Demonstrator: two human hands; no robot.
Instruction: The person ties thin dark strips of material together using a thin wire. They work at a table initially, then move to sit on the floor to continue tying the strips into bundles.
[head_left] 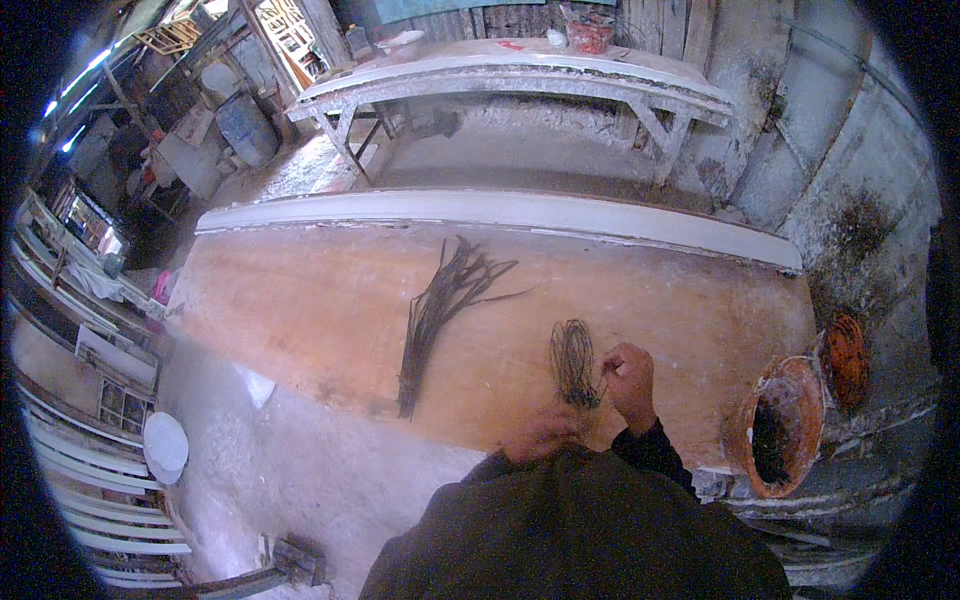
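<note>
A looped bundle of thin dark wire-like strands [572, 358] lies on the board just ahead of my hands. At its right side my right hand [630, 375] is closed, pinching what looks like a strand from the bundle near its lower end. My left hand [540, 430] is low and beside the bundle's near end; motion smears its fingers, so its grip is not clear. Further left, a long bunch of dark fibrous strands [432, 320] rests on the board, its far ends fanned out to the right.
The wide brown board [300, 310] has a long white moulding strip [500, 212] along its far edge. An orange bucket [752, 435] leans at the right, beside an orange lid-like piece [846, 362]. Behind stands a white-stained bench [520, 75]. White strips [100, 505] are stacked at left.
</note>
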